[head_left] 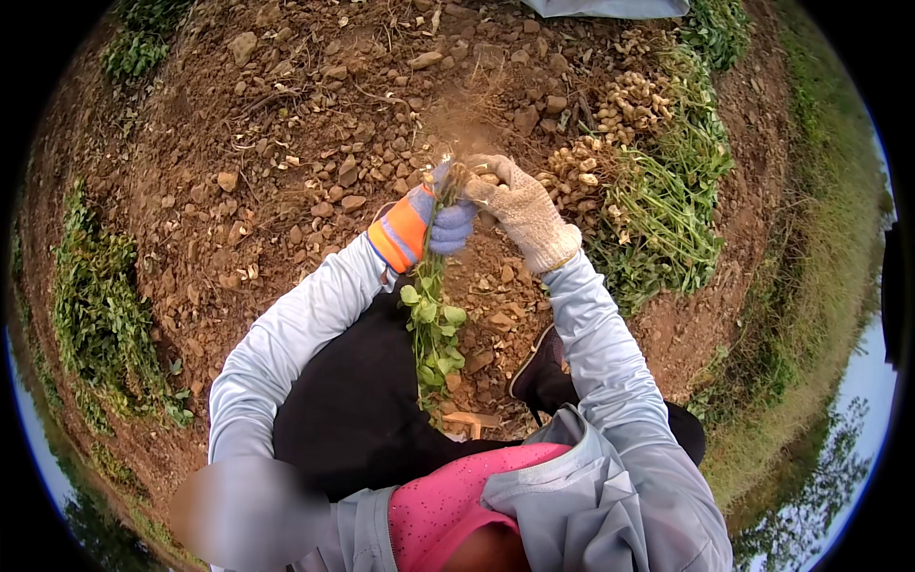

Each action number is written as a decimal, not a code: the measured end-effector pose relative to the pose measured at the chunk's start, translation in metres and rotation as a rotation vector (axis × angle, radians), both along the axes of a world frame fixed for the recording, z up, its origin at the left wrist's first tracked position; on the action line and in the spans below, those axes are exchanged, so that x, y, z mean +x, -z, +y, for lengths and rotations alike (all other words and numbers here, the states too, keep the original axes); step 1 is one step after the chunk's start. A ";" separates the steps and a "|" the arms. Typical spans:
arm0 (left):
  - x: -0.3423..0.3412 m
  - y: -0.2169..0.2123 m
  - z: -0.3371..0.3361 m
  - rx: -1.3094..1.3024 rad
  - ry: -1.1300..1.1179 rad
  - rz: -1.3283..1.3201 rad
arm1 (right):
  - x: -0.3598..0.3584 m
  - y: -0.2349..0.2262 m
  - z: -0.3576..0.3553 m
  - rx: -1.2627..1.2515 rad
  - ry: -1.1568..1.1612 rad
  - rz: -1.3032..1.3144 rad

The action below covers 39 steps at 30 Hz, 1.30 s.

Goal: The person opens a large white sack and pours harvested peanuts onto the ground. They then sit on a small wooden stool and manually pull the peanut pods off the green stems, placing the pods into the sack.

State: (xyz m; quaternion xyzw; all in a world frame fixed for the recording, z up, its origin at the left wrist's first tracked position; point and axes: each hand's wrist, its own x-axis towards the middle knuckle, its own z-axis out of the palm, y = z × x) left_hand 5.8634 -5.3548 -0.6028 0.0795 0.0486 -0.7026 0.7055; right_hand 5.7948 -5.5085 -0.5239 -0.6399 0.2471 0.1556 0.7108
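My left hand (440,227), in a blue-grey glove with an orange cuff, is closed round the stems of a peanut plant (437,329). The plant's green leaves hang down below the fist, between my legs. At its upper end are the roots and a few pale pods. My right hand (515,205), in a cream knitted glove, meets the left at this root end. Its fingers are curled on peanut pods (488,178) there, partly hidden by the glove. A blur of brown dust (467,124) shows just beyond both hands.
At the right lies a row of pulled peanut plants (672,191) with clusters of pods (629,105) toward me. Another heap of green plants (105,296) lies at the left. Stony brown soil (315,124) spreads ahead, with a pale sheet (610,8) at the far edge. My shoe (538,367) is nearby.
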 end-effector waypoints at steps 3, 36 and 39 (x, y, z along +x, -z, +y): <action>-0.002 -0.013 0.000 0.140 0.026 -0.088 | -0.001 0.003 -0.001 0.261 0.110 0.046; -0.008 -0.063 -0.014 0.176 0.198 -1.232 | -0.024 -0.009 -0.036 0.461 0.152 0.024; -0.017 -0.050 -0.012 0.101 -0.012 -1.154 | -0.008 -0.042 -0.034 0.222 -0.137 -0.004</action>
